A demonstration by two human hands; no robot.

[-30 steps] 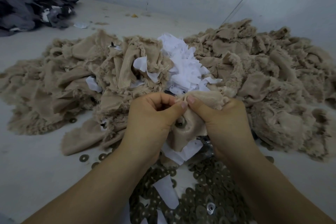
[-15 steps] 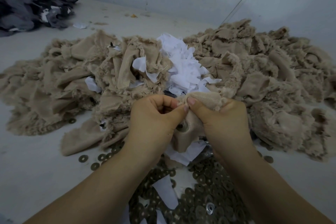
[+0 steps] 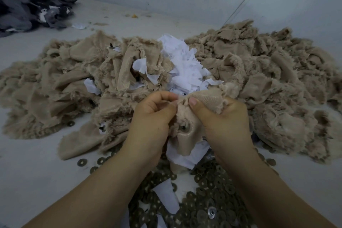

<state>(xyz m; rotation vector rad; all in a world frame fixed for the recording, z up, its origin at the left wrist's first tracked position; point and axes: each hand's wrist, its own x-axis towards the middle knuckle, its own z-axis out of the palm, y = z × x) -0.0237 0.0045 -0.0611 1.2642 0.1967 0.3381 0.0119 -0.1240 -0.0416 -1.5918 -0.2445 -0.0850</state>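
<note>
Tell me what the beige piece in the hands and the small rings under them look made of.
Beige piece: plush fabric, it seems, with a matte, woven-looking backing on one side and fuzzy pile at the frayed edges. Small rings: probably metal washers, dull bronze-grey and flat with a centre hole, though plastic cannot be ruled out.

Bare forearms, short-nailed fingers

Just beyond the heap of metal washers, the left hand and the right hand both pinch a beige plush fabric piece (a washer sits at its middle), with white scraps lying farther beyond that heap.
</note>
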